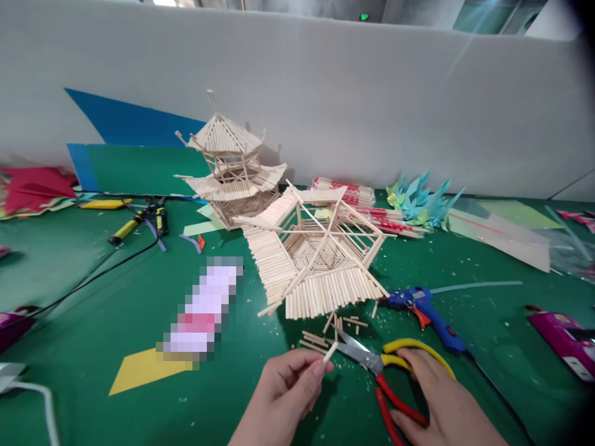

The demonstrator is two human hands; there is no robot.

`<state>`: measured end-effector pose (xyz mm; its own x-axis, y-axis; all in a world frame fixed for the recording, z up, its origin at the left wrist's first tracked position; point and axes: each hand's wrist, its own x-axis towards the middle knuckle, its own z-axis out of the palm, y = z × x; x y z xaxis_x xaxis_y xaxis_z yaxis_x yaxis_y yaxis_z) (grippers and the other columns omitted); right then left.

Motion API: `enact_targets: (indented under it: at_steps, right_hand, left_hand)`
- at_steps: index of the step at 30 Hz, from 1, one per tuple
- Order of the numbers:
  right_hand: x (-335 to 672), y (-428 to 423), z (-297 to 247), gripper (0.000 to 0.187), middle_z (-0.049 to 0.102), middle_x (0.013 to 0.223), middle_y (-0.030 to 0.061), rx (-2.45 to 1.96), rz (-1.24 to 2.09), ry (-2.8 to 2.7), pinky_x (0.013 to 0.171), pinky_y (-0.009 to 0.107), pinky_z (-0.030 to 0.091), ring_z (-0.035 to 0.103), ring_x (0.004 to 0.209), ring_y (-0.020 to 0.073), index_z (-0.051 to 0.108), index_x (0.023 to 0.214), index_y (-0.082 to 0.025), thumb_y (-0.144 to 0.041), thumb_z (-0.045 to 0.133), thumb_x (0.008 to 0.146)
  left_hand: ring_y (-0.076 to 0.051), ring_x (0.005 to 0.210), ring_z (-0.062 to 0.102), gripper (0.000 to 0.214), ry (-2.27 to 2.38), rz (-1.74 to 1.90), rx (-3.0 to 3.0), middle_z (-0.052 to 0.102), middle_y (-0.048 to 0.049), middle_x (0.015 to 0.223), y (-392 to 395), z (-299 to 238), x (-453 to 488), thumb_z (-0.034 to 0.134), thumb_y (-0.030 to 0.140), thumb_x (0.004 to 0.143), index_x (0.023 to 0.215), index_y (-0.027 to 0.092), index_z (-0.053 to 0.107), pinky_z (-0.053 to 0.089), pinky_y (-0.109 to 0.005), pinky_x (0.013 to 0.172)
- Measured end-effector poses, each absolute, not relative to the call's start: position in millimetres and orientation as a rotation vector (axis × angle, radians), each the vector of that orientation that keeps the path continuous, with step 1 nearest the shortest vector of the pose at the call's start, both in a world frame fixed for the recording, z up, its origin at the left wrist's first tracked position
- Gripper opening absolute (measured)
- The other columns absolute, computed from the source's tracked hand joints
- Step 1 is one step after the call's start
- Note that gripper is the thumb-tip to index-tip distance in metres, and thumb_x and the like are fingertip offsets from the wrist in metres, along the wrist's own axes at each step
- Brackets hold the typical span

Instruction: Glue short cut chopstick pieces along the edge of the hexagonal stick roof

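Green tabletop (153,415), pale partition (325,99) behind. Short wooden stick (330,352), one: pinched between thumb and forefinger of the left hand (295,387), close by the scissors (369,359); contact cannot be told. Scissors, red and yellow handles, blades parted: held in the right hand (437,393), thumb and fingers spread across the grips. Cut sticks (314,338), loose, just beyond. Stick-built frame (325,294), partly roofed, farther back. Blue glue gun (430,316), right of frame.

My stick (330,352) is pale cream, and my scissors (370,360) have one yellow handle (415,341), one red handle (402,402) and silver blades (356,350). Before me the table (223,412) is green, the glue gun (432,314) blue with an orange-red trigger (421,318), the stick house (269,263) light tan, its roof (331,292) striped.
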<state>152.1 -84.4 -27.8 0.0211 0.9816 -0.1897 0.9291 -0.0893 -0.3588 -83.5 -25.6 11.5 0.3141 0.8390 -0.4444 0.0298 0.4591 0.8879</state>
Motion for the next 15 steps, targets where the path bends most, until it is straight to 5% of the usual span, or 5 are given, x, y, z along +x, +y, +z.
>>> enact_targets:
  at_steps: [5, 10, 15]
  right_hand:
    - [137.3, -80.7, -3.4, 0.027, 0.059, 0.105, 0.0115, -1.834, 0.354, -2.018, 0.083, 0.038, 0.044, 0.055, 0.097, 0.0237, 0.050, 0.103, -0.017, -0.029, 0.048, 0.078]
    - [104.8, -63.6, 22.1, 0.012, 0.061, 0.080, 0.0041, -1.564, 0.654, -2.194, 0.062, 0.022, 0.045, 0.058, 0.072, 0.0144, 0.054, 0.086, -0.018, -0.027, 0.046, 0.081]
    - [98.1, -60.7, 14.2, 0.012, 0.059, 0.061, -0.0023, -1.523, 0.844, -2.519, 0.044, 0.016, 0.034, 0.054, 0.053, 0.0091, 0.057, 0.063, -0.019, -0.019, 0.055, 0.075]
  left_hand:
    - [-0.011, 0.048, 0.037, 0.033, 1.087, 0.516, 1.353, 0.039, 0.0050, 0.049, -28.2, 14.6, -76.3, 0.046, 0.039, 0.081, 0.067, 0.013, 0.062, 0.029, -0.022, 0.046]
    - [-0.014, 0.054, 0.054, 0.023, 0.926, 0.385, 2.281, 0.062, -0.0027, 0.059, -33.5, 9.9, -76.7, 0.040, 0.017, 0.082, 0.072, 0.016, 0.061, 0.035, -0.024, 0.054]
    - [-0.011, 0.032, 0.036, 0.042, 0.771, 0.479, 2.766, 0.055, -0.0002, 0.040, -39.3, -5.4, -80.5, 0.031, 0.020, 0.088, 0.053, 0.018, 0.056, 0.024, -0.027, 0.040]
